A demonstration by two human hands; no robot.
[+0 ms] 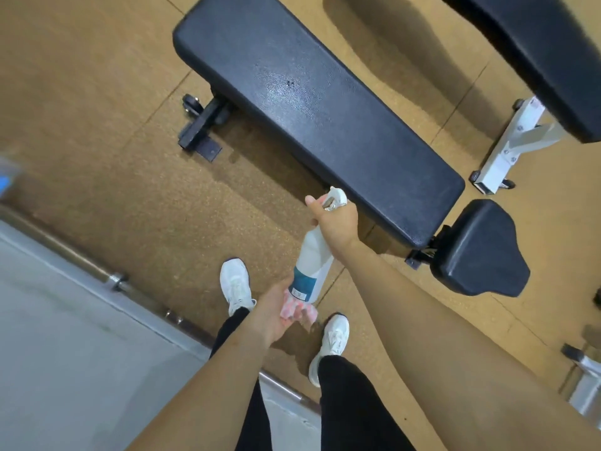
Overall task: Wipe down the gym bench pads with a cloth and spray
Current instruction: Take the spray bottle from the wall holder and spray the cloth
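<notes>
A long black bench pad runs diagonally across the middle, with a wet sheen of droplets near its centre. A smaller black seat pad sits at its near right end. My right hand grips the trigger head of a white spray bottle with a teal label, just off the pad's near edge. My left hand holds a pink and white cloth right under the bottle's base.
A second black bench on a white frame stands at the upper right. A steel barbell lies along a grey platform edge at the left. My white shoes stand on the brown rubber floor. More metal equipment is at the right edge.
</notes>
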